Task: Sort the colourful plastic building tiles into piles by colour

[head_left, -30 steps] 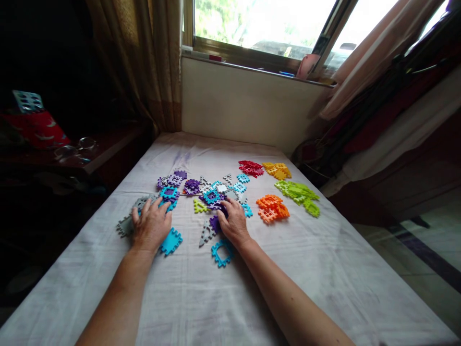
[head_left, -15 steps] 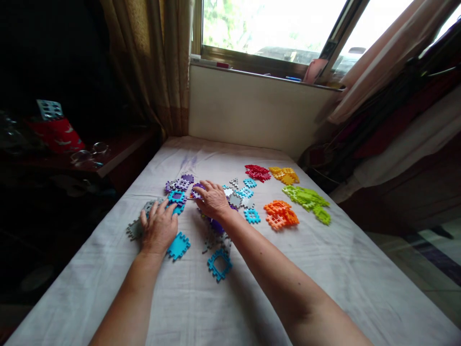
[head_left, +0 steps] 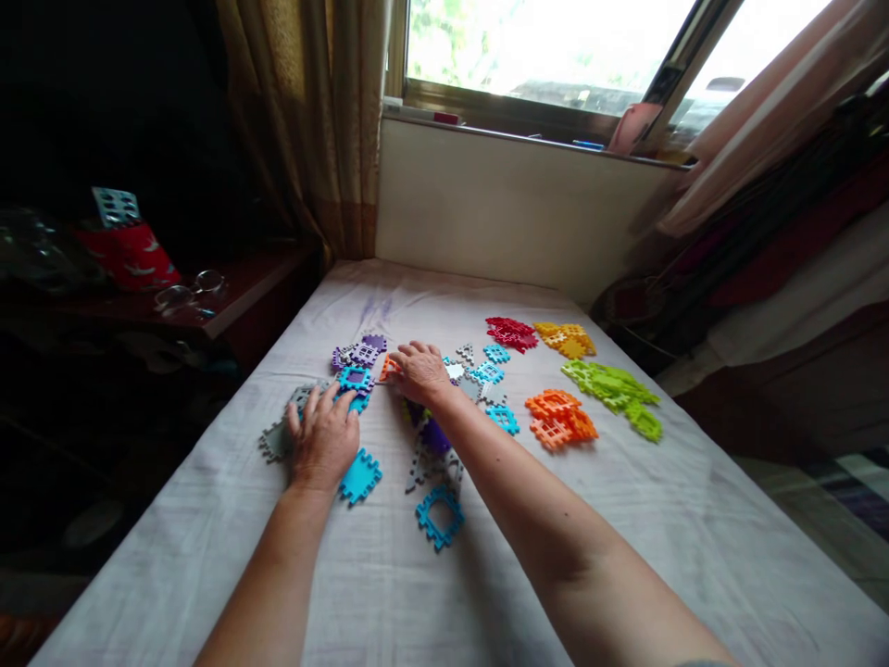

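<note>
My left hand [head_left: 323,435] lies palm down with its fingers spread over grey interlocking tiles [head_left: 276,439], its fingertips near light blue tiles [head_left: 356,380]. A solid blue tile [head_left: 360,476] lies just right of its wrist. Farther in, my right hand [head_left: 420,372] has its fingers curled down, beside an orange tile [head_left: 390,368]; what its fingers hold is hidden. Under and around the right forearm is a mixed heap with a purple tile [head_left: 435,435] and grey pieces. A blue frame tile [head_left: 440,519] lies in front. Purple tiles [head_left: 366,352] are stacked behind the left hand.
On the sheeted bed [head_left: 389,593], to the right, lie separate piles of red tiles [head_left: 511,333], yellow tiles [head_left: 566,339], lime tiles [head_left: 611,383] and orange tiles [head_left: 561,419]. Eyeglasses [head_left: 191,293] and a red pouch [head_left: 131,255] sit on the left-hand furniture.
The view has turned slightly left. My right hand has moved a little away from me; the purple tile at its fingertips is out of sight and the orange tile shows more. My left hand stays put.
</note>
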`<action>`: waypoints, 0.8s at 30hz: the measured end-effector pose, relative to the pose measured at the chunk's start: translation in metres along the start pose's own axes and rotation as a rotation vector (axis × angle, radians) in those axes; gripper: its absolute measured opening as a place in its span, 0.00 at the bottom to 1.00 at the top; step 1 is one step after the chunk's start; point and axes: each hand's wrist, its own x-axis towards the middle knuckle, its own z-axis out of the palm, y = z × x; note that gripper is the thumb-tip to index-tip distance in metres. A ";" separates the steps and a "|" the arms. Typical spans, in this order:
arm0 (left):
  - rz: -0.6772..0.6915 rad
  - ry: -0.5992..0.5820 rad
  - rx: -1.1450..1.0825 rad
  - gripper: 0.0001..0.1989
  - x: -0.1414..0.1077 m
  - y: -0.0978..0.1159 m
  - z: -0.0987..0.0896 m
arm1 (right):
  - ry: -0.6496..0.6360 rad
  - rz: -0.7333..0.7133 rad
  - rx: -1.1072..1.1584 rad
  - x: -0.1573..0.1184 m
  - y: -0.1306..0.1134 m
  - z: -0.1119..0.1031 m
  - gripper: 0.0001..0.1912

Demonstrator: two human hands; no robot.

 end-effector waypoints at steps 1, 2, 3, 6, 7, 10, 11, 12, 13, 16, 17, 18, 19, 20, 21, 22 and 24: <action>-0.002 -0.001 -0.003 0.20 0.000 0.000 0.000 | -0.020 -0.024 -0.006 0.004 -0.004 0.001 0.18; -0.004 -0.004 -0.005 0.20 0.000 -0.001 0.000 | -0.046 -0.029 -0.015 0.007 -0.008 0.002 0.17; -0.007 -0.007 -0.006 0.21 0.000 -0.001 -0.001 | -0.069 -0.019 -0.025 0.009 -0.011 0.002 0.16; -0.005 -0.016 -0.008 0.21 0.001 -0.001 -0.002 | -0.088 0.018 -0.029 0.014 -0.017 0.004 0.14; -0.003 -0.015 -0.007 0.21 0.001 -0.001 -0.002 | -0.081 0.031 -0.019 0.014 -0.018 0.004 0.14; -0.003 -0.008 -0.002 0.20 0.001 0.000 -0.003 | -0.045 0.062 0.006 0.012 -0.018 0.004 0.14; -0.004 -0.008 0.000 0.20 0.002 0.000 -0.003 | -0.023 0.064 0.011 0.010 -0.017 0.003 0.14; -0.006 -0.009 0.002 0.20 0.002 0.000 -0.003 | 0.005 0.067 0.016 0.007 -0.014 0.001 0.14; -0.009 -0.010 0.002 0.20 0.002 0.000 -0.003 | 0.034 0.072 0.020 0.004 -0.010 -0.001 0.15; -0.009 -0.014 0.002 0.21 0.003 -0.001 -0.003 | 0.106 0.150 0.017 -0.013 0.016 -0.012 0.15; -0.006 -0.016 0.002 0.21 0.003 -0.001 -0.003 | 0.117 0.195 0.007 -0.022 0.029 -0.017 0.15; -0.001 -0.016 0.002 0.21 0.003 -0.001 -0.003 | 0.122 0.245 -0.008 -0.032 0.044 -0.021 0.16; 0.003 -0.017 0.004 0.21 0.003 -0.001 -0.003 | 0.117 0.296 -0.023 -0.044 0.060 -0.025 0.16; 0.007 -0.017 0.006 0.21 0.003 0.000 -0.002 | 0.106 0.358 -0.043 -0.056 0.077 -0.029 0.16; 0.007 -0.015 0.008 0.21 0.003 0.000 -0.002 | 0.097 0.414 -0.068 -0.069 0.092 -0.033 0.16; 0.007 -0.013 0.010 0.21 0.003 0.001 -0.002 | 0.087 0.472 -0.094 -0.083 0.107 -0.036 0.16; 0.006 -0.005 0.010 0.21 0.003 0.001 -0.001 | 0.056 0.565 -0.142 -0.107 0.131 -0.041 0.15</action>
